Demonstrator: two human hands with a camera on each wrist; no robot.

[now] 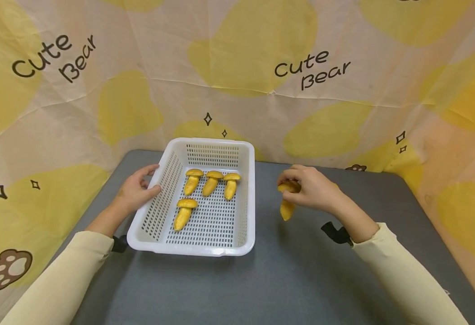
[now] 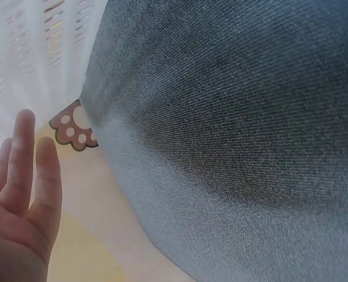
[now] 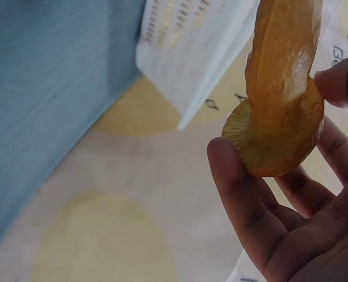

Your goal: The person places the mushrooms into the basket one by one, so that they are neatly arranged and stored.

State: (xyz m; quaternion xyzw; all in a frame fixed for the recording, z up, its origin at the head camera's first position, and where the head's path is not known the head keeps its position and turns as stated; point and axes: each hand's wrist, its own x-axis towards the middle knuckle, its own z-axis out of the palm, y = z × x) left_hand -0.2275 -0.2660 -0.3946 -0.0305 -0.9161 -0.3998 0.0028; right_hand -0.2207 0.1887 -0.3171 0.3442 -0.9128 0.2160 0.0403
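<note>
A white perforated plastic basket (image 1: 247, 225) stands on the grey table, with several yellow mushrooms lying in it, one of them a mushroom (image 1: 184, 215) set nearer than the rest. At the basket's left side is my left hand (image 1: 133, 189), its thumb touching the rim. The left wrist view shows straight fingers (image 2: 22, 158) beside the outer wall. To the right of the basket, my right hand (image 1: 308, 186) pinches another yellow mushroom (image 1: 287, 210) by its cap above the table. In the right wrist view that mushroom (image 3: 283, 64) has its stem pointing up and gills visible.
The dark grey tabletop (image 1: 205, 289) extends around the basket. A printed cloth (image 1: 262, 67) with yellow patches and lettering hangs behind and at both sides. Black straps (image 1: 337, 232) are at both wrists.
</note>
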